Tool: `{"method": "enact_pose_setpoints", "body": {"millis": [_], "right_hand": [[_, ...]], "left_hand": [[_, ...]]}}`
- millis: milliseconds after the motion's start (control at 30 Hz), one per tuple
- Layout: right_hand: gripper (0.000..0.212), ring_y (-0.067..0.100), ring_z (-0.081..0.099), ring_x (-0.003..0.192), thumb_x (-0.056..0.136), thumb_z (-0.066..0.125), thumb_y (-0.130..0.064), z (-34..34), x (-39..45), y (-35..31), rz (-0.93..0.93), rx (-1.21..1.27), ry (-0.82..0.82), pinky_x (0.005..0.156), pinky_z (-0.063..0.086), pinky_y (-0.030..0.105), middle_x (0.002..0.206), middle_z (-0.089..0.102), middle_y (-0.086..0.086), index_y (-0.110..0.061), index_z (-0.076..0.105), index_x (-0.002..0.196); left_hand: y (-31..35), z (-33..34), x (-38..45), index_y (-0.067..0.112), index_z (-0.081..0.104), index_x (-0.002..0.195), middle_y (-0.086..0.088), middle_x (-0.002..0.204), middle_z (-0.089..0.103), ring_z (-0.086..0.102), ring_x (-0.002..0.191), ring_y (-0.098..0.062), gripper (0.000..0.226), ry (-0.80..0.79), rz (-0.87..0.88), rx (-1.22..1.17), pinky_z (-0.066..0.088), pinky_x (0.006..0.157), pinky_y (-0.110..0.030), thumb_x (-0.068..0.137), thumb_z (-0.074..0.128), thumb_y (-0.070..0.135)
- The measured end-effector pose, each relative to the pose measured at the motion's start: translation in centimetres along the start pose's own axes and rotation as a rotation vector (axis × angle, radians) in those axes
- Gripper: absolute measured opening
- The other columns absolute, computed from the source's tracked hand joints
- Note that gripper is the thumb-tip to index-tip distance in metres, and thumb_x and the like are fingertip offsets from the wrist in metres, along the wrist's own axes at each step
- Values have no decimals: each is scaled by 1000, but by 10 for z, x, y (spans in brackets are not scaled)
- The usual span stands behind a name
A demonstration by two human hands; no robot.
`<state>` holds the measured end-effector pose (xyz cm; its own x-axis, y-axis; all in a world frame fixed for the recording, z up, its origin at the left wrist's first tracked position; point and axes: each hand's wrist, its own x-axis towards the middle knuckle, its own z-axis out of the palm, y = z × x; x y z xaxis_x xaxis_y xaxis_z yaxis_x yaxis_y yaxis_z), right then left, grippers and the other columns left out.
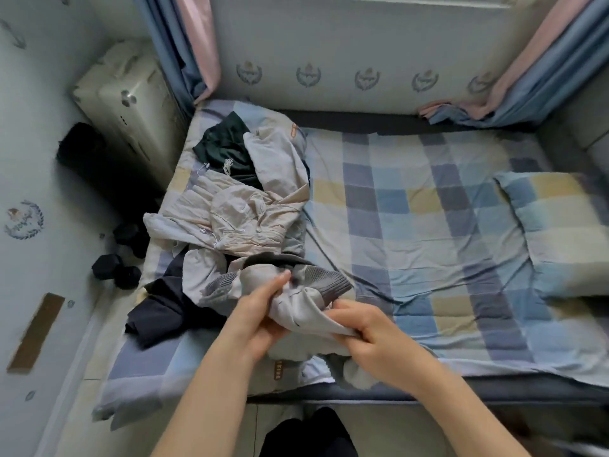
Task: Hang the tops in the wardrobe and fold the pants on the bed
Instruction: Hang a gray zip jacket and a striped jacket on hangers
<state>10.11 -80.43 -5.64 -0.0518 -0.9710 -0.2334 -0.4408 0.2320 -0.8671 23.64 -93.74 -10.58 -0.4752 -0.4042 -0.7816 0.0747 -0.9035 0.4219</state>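
We see both hands at the near edge of the bed (428, 225), working one grey garment (306, 311); the left hand (260, 311) grips a bunch of its cloth, fingers stretched up over the fabric, thumb underneath; the right hand (365, 328) pinches a fold of the same garment tight, fingers curled round it. The garment has ribbed knit cuffs or hem, darker grey; top or pants, we can't tell; part of it hangs over the bed's near edge. Just left of the hands, on the bed, lies a dark navy piece (158, 311); beyond it, towards the far-left corner of the bed, a heap of clothes: a beige crumpled item w/ drawstrings (230, 209), a light grey one (276, 159) past that, then a dark green one (227, 146) furthest back. At the right end of the bed sits a checked pillow (560, 232). Off the bed's left side, on the floor, dark dumbbells (115, 268); further back a cream suitcase (128, 107); curtains (194, 44) hang behind the bed.
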Motion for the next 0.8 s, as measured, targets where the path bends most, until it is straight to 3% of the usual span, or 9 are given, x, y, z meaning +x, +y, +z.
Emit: {"method": "enact_pose_setpoints", "body": {"millis": [67,200,300,400,467,533,633,733,800], "right_hand": [[27,12,49,76,87,56,0,3,-14,-4,16,-9,30,70,37,26,83,52,2,-17,71,100],[18,-5,59,94,90,56,-43,-7,-54,3,214,187,5,79,44,11,101,63,-22,-41,66,105],[34,8,67,93,94,44,-52,-13,-79,10,486,584,279,85,49,29,102,71,-4,-28,68,98],[53,12,69,91,70,46,-68,-13,-93,7,467,763,575,81,55,36,101,71,-4,-31,64,104],[55,-1,67,93,65,52,-78,-12,-103,-1,364,786,648,76,54,24,99,71,-21,-42,61,106],[42,-8,65,88,77,60,-69,-12,-108,-8,328,611,732,73,48,15,94,70,-24,-38,64,104],[18,-6,61,64,95,55,-30,-13,-128,-8,349,364,973,58,43,12,68,68,-18,-26,66,81],[27,4,65,75,99,49,-20,-13,-166,1,403,472,1246,64,48,15,80,71,-9,-26,67,80],[20,12,66,90,99,50,-21,-16,-200,7,412,599,1461,77,51,23,96,71,-3,-23,67,90]], "left_hand": [[-3,15,-2,-14,56,124,-28,121,61,62,103,-36,42,78,70,106,47,99,-47,86,61,2],[-4,37,-7,1,62,105,-18,95,63,62,81,-27,20,32,159,136,51,91,-43,88,52,-4],[-14,50,-26,2,67,85,-14,71,69,69,64,-24,15,-71,303,324,56,55,-32,83,58,-10],[-29,67,-49,5,70,85,-18,80,71,71,75,-32,22,-259,345,503,58,62,-38,79,63,-14],[-40,81,-59,6,70,89,-20,88,72,71,82,-34,27,-342,365,605,59,68,-41,75,65,-17],[-50,95,-66,7,71,90,-20,92,73,71,88,-35,28,-384,376,723,59,76,-46,73,68,-16],[-68,112,-81,6,73,88,-24,94,72,69,92,-39,28,-433,357,838,53,85,-58,63,78,-6],[-85,122,-92,7,73,90,-25,99,71,67,98,-42,38,-490,291,892,51,90,-62,53,79,8],[-99,125,-94,13,75,85,-15,90,75,72,91,-32,31,-560,254,986,58,82,-50,55,83,10]]}}
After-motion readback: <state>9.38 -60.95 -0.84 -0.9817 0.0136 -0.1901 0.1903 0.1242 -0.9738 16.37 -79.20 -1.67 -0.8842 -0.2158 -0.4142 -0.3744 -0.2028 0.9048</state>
